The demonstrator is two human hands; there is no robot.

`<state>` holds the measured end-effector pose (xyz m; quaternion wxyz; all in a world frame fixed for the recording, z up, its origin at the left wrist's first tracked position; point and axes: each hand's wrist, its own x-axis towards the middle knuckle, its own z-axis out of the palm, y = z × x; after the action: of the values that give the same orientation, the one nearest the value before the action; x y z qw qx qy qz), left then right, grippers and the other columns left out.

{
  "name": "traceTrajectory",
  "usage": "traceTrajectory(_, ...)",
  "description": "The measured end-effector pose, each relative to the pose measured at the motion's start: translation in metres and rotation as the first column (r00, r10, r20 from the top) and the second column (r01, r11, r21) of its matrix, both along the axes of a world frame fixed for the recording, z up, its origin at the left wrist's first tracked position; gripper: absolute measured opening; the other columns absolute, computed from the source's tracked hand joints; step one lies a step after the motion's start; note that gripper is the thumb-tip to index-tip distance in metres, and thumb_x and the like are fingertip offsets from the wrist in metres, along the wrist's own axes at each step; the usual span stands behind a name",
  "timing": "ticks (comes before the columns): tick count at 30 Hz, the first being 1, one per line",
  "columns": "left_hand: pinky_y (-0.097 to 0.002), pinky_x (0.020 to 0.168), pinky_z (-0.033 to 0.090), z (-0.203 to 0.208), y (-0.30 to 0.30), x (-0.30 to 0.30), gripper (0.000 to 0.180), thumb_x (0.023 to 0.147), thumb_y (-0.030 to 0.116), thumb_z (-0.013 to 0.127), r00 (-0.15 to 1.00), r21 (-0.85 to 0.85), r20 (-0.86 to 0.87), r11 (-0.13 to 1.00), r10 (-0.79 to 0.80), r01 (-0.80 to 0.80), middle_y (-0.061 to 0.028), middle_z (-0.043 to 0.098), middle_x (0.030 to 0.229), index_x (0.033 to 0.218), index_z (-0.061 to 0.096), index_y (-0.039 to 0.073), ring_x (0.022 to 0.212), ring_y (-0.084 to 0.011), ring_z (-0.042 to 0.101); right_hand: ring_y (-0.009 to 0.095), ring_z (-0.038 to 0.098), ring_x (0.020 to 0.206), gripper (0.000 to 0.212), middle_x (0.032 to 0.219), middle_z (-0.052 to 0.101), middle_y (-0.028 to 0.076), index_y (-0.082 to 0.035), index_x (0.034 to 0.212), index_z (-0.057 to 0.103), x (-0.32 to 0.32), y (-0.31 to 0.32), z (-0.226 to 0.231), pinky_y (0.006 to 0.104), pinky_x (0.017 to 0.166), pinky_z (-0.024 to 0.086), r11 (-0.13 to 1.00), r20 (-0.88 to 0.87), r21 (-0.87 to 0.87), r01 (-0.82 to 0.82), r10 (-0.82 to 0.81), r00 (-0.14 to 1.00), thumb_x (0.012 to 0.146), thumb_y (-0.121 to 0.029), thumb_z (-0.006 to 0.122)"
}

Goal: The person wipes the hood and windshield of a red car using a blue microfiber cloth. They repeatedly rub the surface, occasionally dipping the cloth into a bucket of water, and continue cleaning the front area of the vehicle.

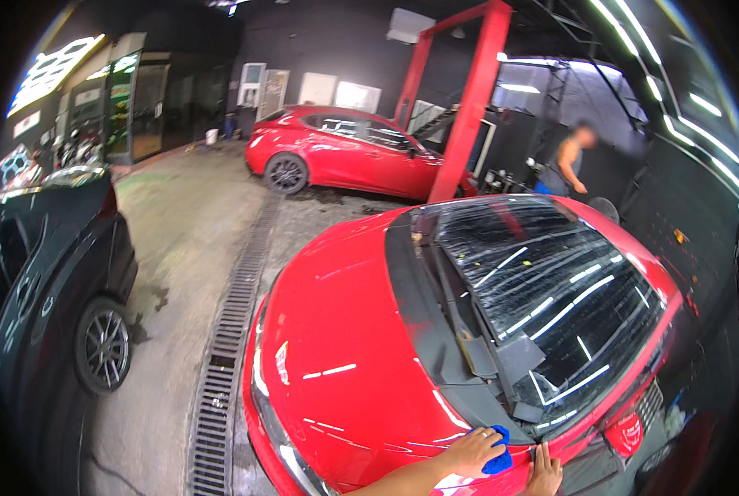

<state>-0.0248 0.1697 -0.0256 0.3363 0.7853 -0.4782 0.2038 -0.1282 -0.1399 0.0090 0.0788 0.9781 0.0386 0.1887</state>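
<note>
A glossy red car fills the middle of the view, its hood (336, 298) reflecting the ceiling lights. Bent fingers of my left hand (474, 454) hold a blue cloth (498, 461) against the red panel beside the windshield's near lower corner. Just to the right, my right hand (543, 474) lies on the same panel with its fingers stretched out, no object visible under it. The windshield (543, 273) above is streaked and has a few small yellowish specks on it. Dark wiper and cowl pieces (469, 347) run along its base.
A slotted floor drain (229, 355) runs along the car's left side. Further left stands a dark car (39, 264). Behind are another red car (336, 161) and a red lift post (467, 99). A person (564, 165) stands beyond the windshield. A red object (626, 434) sits at lower right.
</note>
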Motion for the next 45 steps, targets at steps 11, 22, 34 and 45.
traceTrajectory(11,-0.0597,0.122,0.048,0.0,-0.005,-0.003,0.073,0.079,0.039,0.096,0.999,0.102,0.01,0.994,0.045,-0.046,-0.0219,0.062,0.152,0.139,0.064,0.012,0.143,-0.0459,0.059,0.038,0.067,0.116,0.062,0.172,0.063,0.01,-0.009,0.16,0.068,0.019,-0.037,0.001,0.0562,0.098,0.058,0.987,0.187,0.145,0.074,-0.101,0.977,0.103,-0.034,0.074)
traceTrajectory(22,-0.0593,0.111,0.054,0.02,-0.022,-0.003,0.068,0.068,0.042,0.1,0.99,0.067,0.114,0.994,0.08,-0.088,-0.0211,0.067,0.135,0.122,0.072,0.013,0.127,-0.0441,0.066,0.034,0.069,0.12,0.057,0.171,0.064,0.004,-0.015,0.163,0.064,0.02,-0.036,0.012,0.0521,0.103,0.059,0.985,0.167,0.171,-0.016,-0.013,0.986,0.11,-0.036,0.07)
traceTrajectory(34,-0.0626,0.113,0.055,0.015,-0.036,-0.011,0.073,0.07,0.037,0.102,0.984,0.136,0.14,0.983,0.107,-0.126,-0.0225,0.065,0.141,0.131,0.069,0.014,0.131,-0.0488,0.064,0.03,0.067,0.114,0.055,0.165,0.068,0.002,-0.015,0.153,0.074,0.012,-0.087,0.005,0.051,0.091,0.06,0.973,0.286,0.026,-0.23,0.213,0.934,0.104,-0.041,0.075)
traceTrajectory(45,-0.0609,0.108,0.057,0.016,-0.051,-0.011,0.065,0.073,0.036,0.099,0.968,0.189,0.189,0.961,0.166,-0.202,-0.0215,0.065,0.137,0.127,0.069,0.015,0.127,-0.0472,0.065,0.031,0.068,0.112,0.055,0.169,0.066,0.004,-0.017,0.159,0.07,0.017,-0.124,0.004,0.0501,0.095,0.062,0.959,0.289,0.06,-0.276,0.248,0.925,0.109,-0.042,0.069)
